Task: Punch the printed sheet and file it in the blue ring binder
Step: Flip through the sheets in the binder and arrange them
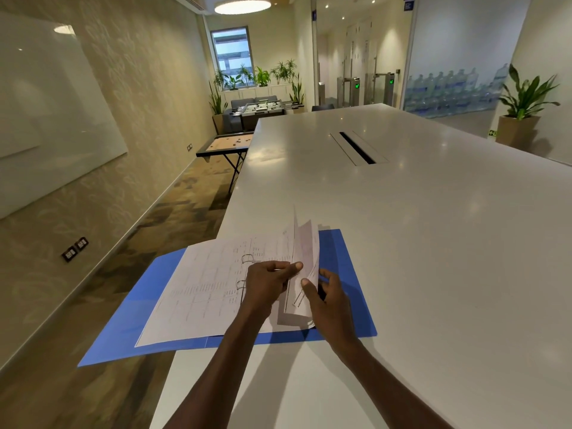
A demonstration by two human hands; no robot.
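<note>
The blue ring binder (130, 323) lies open at the near left corner of the white table (418, 227), its left cover hanging past the table edge. Printed sheets (204, 292) lie flat on its left half, threaded on two metal rings (247, 259). A few sheets (305, 258) stand lifted and curved over the right half. My left hand (269, 286) pinches the lower edge of these lifted sheets beside the rings. My right hand (331, 300) grips the same sheets from the right, thumb on top. No hole punch shows.
A long cable slot (357, 147) is set into the table farther back. Left of the table the floor drops away, with a small game table (223, 145), a whiteboard on the wall and plants at the far end. A potted plant (523, 109) stands at the right.
</note>
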